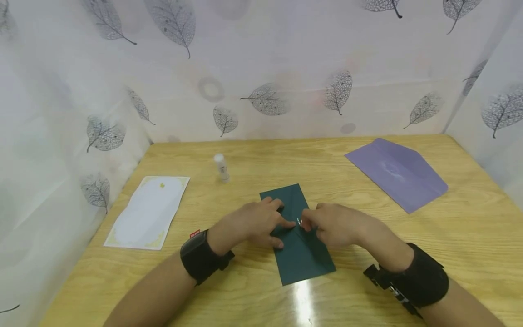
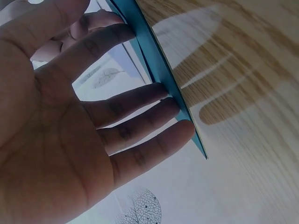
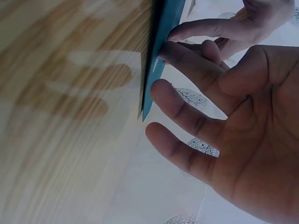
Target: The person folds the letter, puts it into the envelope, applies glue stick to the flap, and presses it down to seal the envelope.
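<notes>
A dark green envelope (image 1: 308,261) lies slightly tilted on the table, its flap side up. My left hand (image 1: 259,222) rests on its left part with fingers spread, one fingertip near the middle. In the left wrist view, extended fingers (image 2: 135,119) touch the envelope. From the right, my right hand (image 1: 337,225) presses a fingertip at the envelope's middle, beside a small white mark (image 1: 299,222) that I cannot make out. Its other fingers (image 3: 180,149) are slightly bent, and its thumb stands apart from the fingertip touching the envelope.
A white sheet with a yellow border (image 1: 143,215) lies at left. A small white-capped tube (image 1: 222,168) stands behind the left hand. At back right lies a purple envelope (image 1: 398,175) with its flap unfolded. Leaf-patterned curtain (image 1: 282,54) surrounds the wooden table (image 1: 229,299).
</notes>
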### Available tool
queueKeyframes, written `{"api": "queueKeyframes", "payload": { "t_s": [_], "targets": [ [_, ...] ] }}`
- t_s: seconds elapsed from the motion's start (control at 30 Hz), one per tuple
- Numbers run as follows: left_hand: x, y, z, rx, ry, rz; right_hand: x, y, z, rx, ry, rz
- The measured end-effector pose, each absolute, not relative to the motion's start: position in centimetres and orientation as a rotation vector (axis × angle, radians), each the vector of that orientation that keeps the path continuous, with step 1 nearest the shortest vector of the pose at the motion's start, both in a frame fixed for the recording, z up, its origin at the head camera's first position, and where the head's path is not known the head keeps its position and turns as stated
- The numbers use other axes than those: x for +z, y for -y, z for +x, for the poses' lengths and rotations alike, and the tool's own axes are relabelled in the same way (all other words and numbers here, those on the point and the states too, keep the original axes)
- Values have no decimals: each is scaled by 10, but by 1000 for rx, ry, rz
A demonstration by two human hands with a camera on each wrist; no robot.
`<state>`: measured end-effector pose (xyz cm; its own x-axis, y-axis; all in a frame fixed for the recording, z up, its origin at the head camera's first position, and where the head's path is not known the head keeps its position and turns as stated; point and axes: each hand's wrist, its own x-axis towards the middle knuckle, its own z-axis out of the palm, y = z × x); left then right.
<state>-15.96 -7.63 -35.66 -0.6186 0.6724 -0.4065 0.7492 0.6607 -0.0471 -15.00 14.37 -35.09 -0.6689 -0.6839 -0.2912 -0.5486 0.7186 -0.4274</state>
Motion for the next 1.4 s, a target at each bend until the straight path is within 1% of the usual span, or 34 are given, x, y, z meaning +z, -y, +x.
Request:
{"api": "queueKeyframes", "payload": {
  "t_s": [0.17, 0.37, 0.47, 0.7, 0.97, 1.2, 1.4],
  "targets": [
    [-362, 76, -160, -287, -2512, 1123, -359, -146, -155, -484, -2496, -970],
    [-369, 87, -159, -257, -2516, 1132, -366, -144, -162, -574, -2529, -1047],
    [-369, 90, -161, -210, -2512, 1137, -365, -143, -163, -572, -2558, -1045],
    [-359, 87, -165, -138, -2492, 1159, -357, -146, -159, -445, -2500, -942],
    [-355, 78, -163, -114, -2473, 1165, -352, -152, -158, -477, -2486, -1001],
    [-353, 72, -163, -203, -2466, 1177, -350, -150, -154, -462, -2504, -950],
    [-354, 76, -165, -128, -2434, 1178, -352, -149, -157, -462, -2509, -974]
  ]
}}
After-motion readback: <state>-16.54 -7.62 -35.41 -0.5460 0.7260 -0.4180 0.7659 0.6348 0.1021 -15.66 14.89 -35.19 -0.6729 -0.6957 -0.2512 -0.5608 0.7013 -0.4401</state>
